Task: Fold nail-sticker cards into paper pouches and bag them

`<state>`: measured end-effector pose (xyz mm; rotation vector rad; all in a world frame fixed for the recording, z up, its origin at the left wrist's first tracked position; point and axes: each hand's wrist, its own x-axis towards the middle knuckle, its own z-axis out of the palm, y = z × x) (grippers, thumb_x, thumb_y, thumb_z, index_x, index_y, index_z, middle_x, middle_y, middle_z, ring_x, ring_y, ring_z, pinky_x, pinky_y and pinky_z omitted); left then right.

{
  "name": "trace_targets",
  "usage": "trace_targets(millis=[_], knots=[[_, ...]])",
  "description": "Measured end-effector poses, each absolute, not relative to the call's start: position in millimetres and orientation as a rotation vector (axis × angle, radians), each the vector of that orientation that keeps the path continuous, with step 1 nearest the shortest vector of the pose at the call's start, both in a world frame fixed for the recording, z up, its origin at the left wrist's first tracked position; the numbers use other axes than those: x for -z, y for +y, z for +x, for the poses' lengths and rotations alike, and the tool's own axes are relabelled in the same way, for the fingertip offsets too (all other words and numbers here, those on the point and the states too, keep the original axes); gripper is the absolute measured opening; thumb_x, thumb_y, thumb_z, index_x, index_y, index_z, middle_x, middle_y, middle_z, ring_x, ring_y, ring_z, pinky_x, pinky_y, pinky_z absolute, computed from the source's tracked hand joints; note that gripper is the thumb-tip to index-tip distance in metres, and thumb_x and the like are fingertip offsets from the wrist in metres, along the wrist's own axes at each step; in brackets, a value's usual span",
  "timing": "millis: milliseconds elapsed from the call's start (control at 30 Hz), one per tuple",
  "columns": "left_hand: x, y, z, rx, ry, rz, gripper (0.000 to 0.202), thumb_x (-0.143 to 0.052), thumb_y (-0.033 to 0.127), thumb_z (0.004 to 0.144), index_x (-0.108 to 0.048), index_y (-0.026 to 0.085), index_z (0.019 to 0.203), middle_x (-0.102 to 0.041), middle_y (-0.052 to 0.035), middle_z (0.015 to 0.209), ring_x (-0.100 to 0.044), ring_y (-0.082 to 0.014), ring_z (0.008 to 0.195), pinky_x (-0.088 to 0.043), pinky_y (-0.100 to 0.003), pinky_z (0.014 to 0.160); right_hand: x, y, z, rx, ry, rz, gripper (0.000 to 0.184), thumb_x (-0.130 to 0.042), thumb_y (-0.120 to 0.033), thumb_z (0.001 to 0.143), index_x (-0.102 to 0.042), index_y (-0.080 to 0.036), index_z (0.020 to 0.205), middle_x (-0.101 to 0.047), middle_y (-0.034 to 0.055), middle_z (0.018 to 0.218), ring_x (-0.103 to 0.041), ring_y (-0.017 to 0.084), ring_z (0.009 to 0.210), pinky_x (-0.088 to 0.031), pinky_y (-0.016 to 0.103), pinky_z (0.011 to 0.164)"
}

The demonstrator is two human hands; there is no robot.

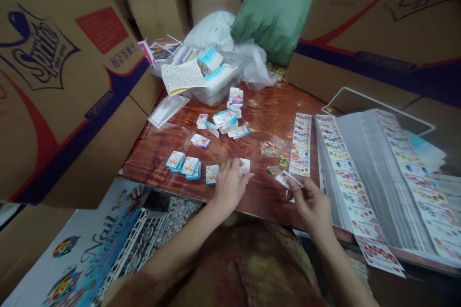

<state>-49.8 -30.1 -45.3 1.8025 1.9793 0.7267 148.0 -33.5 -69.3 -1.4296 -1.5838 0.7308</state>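
My left hand (229, 186) rests palm down on the wooden table (259, 192), fingers bent and thumb held apart. Its fingertips touch or lie beside a small white printed card packet (245, 166); the exact contact is hidden. To its left are a blue-and-white card (212, 173) and small stacks of similar hand-pictured cards (190, 167). Between thumb and fingers, my right hand (312, 201) pinches a small white printed card packet (286, 180). Just beyond it lie little clear bags of coloured pieces (275, 146) and a printed sticker strip (301, 144).
Long stacks of sticker sheets (338, 168) cover the table's right side. Loose small boxes (226, 120) lie mid-table. Behind them stands a filled clear plastic bin (212, 93). Large cartons flank the table, one on the left (118, 153) and one on the right (360, 76).
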Motion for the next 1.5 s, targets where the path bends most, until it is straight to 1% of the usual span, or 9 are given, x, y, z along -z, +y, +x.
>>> trace_targets(millis=[133,233,367,600,767,900,1067,1267,1500], knots=[[47,-15,-45,-0.298,2.140,1.950,0.052,-0.070,0.046,0.075,-0.049,0.015,0.111,-0.058,-0.0142,0.112,-0.054,-0.0302,0.107,-0.045,-0.039,0.088,75,-30,149,-0.733,-1.565,-1.457,0.037,-0.049,-0.049,0.088,-0.065,-0.016,0.096,-0.056,-0.0016,0.055,-0.051,0.013,0.048,-0.038,0.024,0.047],[50,-9,-37,-0.148,2.081,2.000,0.050,-0.069,0.032,0.077,-0.046,0.015,0.118,-0.058,-0.0134,0.113,-0.056,-0.0288,0.106,-0.047,-0.037,0.086,76,-30,145,-0.707,-1.547,-1.458,0.038,-0.050,-0.050,0.087,-0.066,-0.016,0.094,-0.055,-0.0016,0.054,-0.051,0.014,0.048,-0.039,0.025,0.048],[52,-12,-35,-0.213,2.048,2.001,0.049,-0.060,0.020,0.081,-0.041,0.018,0.126,-0.058,-0.0099,0.112,-0.057,-0.0247,0.103,-0.047,-0.033,0.085,77,-29,145,-0.706,-1.538,-1.431,0.037,-0.051,-0.049,0.087,-0.066,-0.016,0.096,-0.060,0.0011,0.062,-0.055,0.015,0.054,-0.042,0.025,0.052],[48,-2,-57,-0.309,1.995,2.068,0.033,-0.056,0.036,0.086,-0.055,0.019,0.114,-0.058,-0.0112,0.111,-0.056,-0.0275,0.103,-0.047,-0.037,0.086,73,-29,145,-0.726,-1.541,-1.416,0.037,-0.053,-0.051,0.085,-0.065,-0.017,0.094,-0.060,0.0005,0.060,-0.056,0.015,0.051,-0.045,0.026,0.051],[30,23,-90,-0.355,2.279,1.973,0.032,-0.051,0.038,0.089,-0.059,0.016,0.110,-0.060,-0.0154,0.111,-0.053,-0.0307,0.108,-0.044,-0.040,0.088,70,-30,142,-0.739,-1.535,-1.387,0.034,-0.055,-0.051,0.084,-0.064,-0.019,0.088,-0.056,-0.0013,0.053,-0.053,0.015,0.047,-0.044,0.026,0.049],[17,43,-121,-0.187,2.463,1.833,0.028,-0.048,0.029,0.089,-0.060,0.017,0.112,-0.061,-0.0148,0.112,-0.052,-0.0304,0.108,-0.044,-0.039,0.086,70,-35,140,-1.009,-1.581,-1.285,0.031,-0.055,-0.049,0.085,-0.063,-0.019,0.088,-0.059,-0.0011,0.052,-0.056,0.016,0.049,-0.045,0.026,0.052],[15,80,-158,-0.132,2.530,1.774,0.037,-0.046,0.016,0.086,-0.056,0.017,0.121,-0.057,-0.0172,0.115,-0.052,-0.0323,0.108,-0.044,-0.043,0.086,73,-41,111,-1.381,-1.812,-1.025,0.031,-0.050,-0.046,0.089,-0.063,-0.019,0.082,-0.067,0.0030,0.074,-0.062,0.017,0.069,-0.048,0.025,0.063],[22,115,-172,-0.047,2.281,2.059,0.067,-0.049,-0.001,0.075,-0.044,0.031,0.134,-0.047,-0.0088,0.132,-0.043,-0.0277,0.122,-0.039,-0.043,0.098,74,-9,69,-1.099,-1.969,-1.021,0.031,-0.044,-0.044,0.091,-0.059,-0.019,0.079,-0.063,0.0024,0.070,-0.058,0.018,0.065,-0.045,0.027,0.063],[29,116,-177,-0.021,2.268,2.141,0.051,-0.050,0.008,0.081,-0.044,0.019,0.130,-0.048,-0.0136,0.132,-0.041,-0.0301,0.122,-0.033,-0.049,0.103,67,0,69,-1.104,-1.940,-0.973,0.030,-0.044,-0.043,0.091,-0.059,-0.020,0.079,-0.063,0.0010,0.069,-0.059,0.017,0.065,-0.045,0.025,0.061]])
